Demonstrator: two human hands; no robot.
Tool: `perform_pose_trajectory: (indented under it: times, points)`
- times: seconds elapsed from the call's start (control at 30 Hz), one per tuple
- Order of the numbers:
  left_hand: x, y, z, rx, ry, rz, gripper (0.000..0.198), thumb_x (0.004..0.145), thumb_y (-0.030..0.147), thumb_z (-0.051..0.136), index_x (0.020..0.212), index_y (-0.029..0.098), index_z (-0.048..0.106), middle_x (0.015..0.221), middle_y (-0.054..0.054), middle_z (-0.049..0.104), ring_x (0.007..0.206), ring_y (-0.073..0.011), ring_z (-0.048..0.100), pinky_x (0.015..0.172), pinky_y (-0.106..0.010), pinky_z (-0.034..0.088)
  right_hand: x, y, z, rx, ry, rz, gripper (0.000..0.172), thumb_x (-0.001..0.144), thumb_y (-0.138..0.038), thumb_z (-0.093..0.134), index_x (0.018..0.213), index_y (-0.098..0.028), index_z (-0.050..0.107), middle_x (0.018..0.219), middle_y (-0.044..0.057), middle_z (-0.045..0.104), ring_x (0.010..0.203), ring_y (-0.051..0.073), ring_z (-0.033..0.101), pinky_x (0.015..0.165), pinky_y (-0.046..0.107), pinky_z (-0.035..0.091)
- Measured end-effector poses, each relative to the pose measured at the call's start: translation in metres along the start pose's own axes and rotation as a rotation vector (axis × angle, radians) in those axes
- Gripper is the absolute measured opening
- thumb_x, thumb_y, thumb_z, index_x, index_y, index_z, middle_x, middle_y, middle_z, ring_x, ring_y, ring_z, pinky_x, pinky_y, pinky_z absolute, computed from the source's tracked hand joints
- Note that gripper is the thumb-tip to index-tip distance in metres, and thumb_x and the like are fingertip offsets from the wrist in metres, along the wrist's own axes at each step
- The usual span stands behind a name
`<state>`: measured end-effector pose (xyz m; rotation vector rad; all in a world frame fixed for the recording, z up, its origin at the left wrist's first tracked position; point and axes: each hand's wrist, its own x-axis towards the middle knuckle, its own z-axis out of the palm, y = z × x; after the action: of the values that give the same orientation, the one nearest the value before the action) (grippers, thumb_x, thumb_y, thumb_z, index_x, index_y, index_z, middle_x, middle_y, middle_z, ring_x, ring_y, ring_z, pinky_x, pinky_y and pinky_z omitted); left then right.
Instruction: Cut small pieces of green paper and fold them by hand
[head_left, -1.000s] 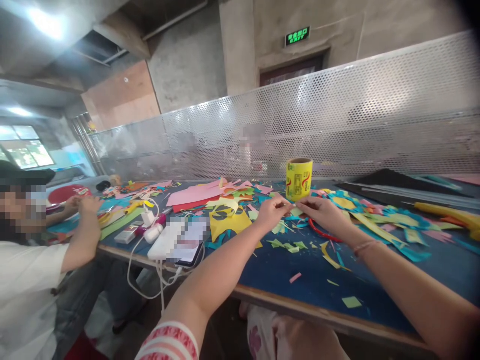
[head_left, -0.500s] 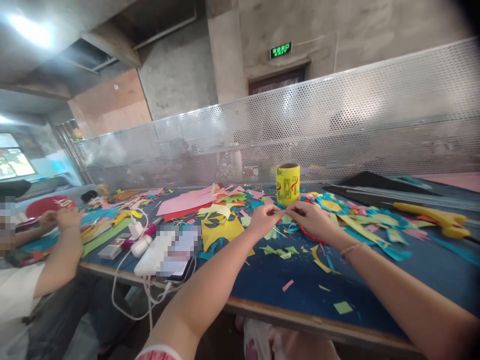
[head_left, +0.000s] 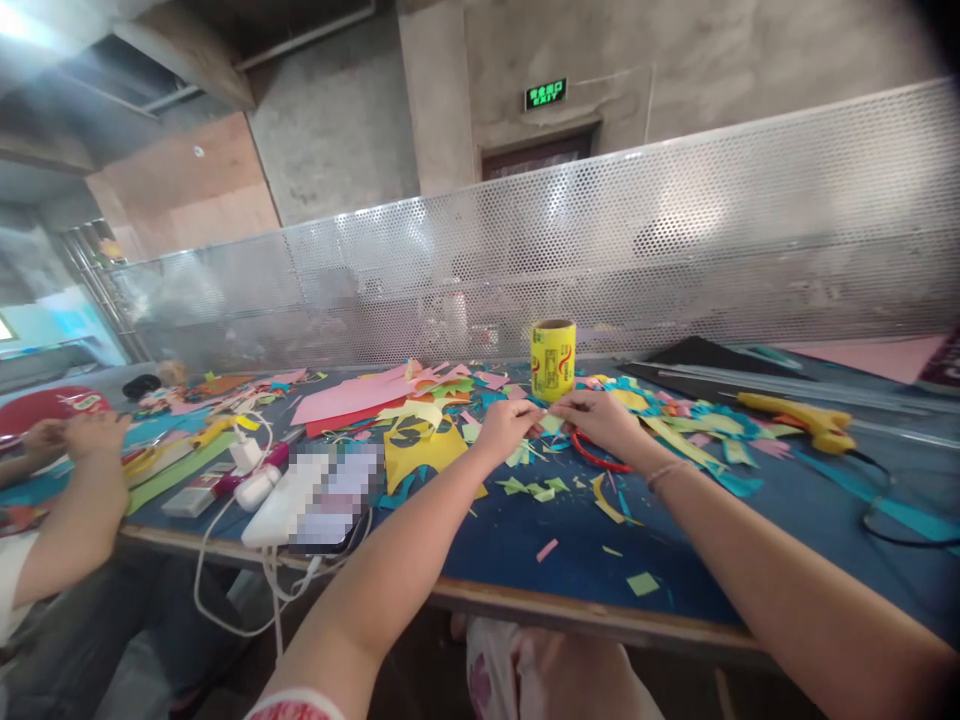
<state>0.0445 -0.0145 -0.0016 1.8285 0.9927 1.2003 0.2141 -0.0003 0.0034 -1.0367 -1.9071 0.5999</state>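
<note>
My left hand [head_left: 508, 428] is closed in a pinch over the table, level with my right hand [head_left: 600, 420]. Between their fingertips is a small piece of light green paper [head_left: 552, 424], gripped from both sides. A red curved loop [head_left: 601, 462] lies on the table under my right hand, partly hidden by it. Just behind the hands stands a yellow printed cardboard tube [head_left: 553, 362]. Cut green paper bits [head_left: 536, 488] lie in front of them, and a yellow sheet with holes cut in it [head_left: 424, 455] is left of my left hand.
A yellow glue gun [head_left: 802, 418] with a black cord lies at the right. Pink paper sheets [head_left: 352, 392], a phone [head_left: 341, 495], white cables and chargers [head_left: 259, 490] are on the left. Another person's hand [head_left: 94, 430] works at far left. A perforated metal screen [head_left: 480, 270] borders the back.
The camera view has turned slightly right, so everything appears shifted left. My fingertips are a little farther apart, and more of the green paper shows between them.
</note>
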Motion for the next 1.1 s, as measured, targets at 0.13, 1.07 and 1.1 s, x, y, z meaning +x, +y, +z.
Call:
perform_pose_trajectory:
  times: [0.13,1.07,1.1]
  points:
    - [0.002,-0.004,-0.001,-0.066,0.03,-0.029,0.024,0.072,0.037,0.059,0.065,0.015,0.063,0.054,-0.002,0.061,0.051,-0.0127,0.058,0.056,-0.025,0.048,-0.002,-0.004,0.001,0.02,0.028,-0.005,0.024,0.071,-0.04,0.057,0.066,-0.017,0.065,0.055,0.002,0.062,0.05,0.014,0.056,0.051,0.026,0.044]
    - [0.003,-0.007,-0.005,-0.278,0.017,-0.185,0.028,0.073,0.039,0.058,0.062,0.013,0.06,0.057,-0.005,0.064,0.05,-0.0135,0.059,0.058,-0.028,0.05,-0.001,0.004,0.0,0.287,0.048,0.139,0.033,0.07,-0.049,0.059,0.068,-0.016,0.062,0.06,0.002,0.06,0.054,0.011,0.054,0.051,0.023,0.043]
    - [0.003,-0.007,-0.005,-0.288,0.018,-0.197,0.028,0.074,0.038,0.058,0.063,0.013,0.06,0.057,-0.005,0.064,0.051,-0.0135,0.059,0.058,-0.028,0.05,-0.001,0.003,0.001,0.231,0.043,0.108,0.033,0.07,-0.048,0.059,0.065,-0.016,0.061,0.059,0.002,0.059,0.053,0.01,0.052,0.051,0.023,0.042]
